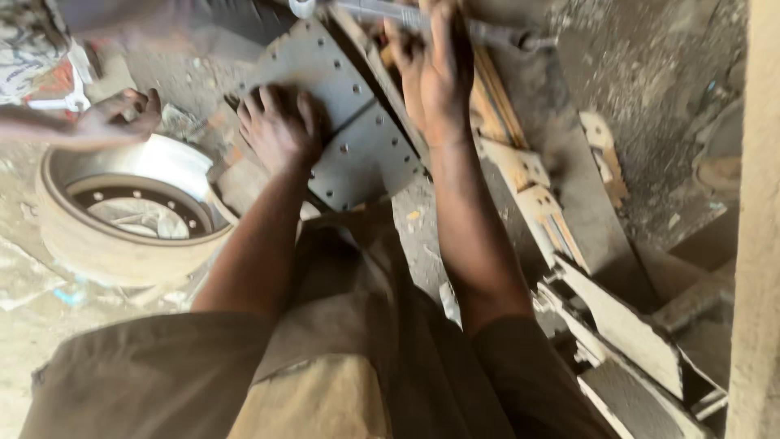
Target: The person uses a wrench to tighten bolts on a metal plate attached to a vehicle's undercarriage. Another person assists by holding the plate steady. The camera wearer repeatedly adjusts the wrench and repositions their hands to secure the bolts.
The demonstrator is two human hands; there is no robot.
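A curved grey brake lining (pixel 357 130) with rows of rivet holes lies tilted in front of me. My left hand (pixel 279 126) rests flat on its left edge, fingers spread, pressing it down. My right hand (pixel 435 69) is above the lining's upper right end, fingers closed around a metal bar-like tool (pixel 382 11) that runs along the top of the view. What the tool's tip touches is hidden by the hand.
A large metal brake drum (pixel 122 215) sits on the dusty ground at left. Another person's hand (pixel 118 114) hovers above it. More lined brake shoes (pixel 617 325) are stacked at right. A pale post (pixel 756 244) stands along the right edge.
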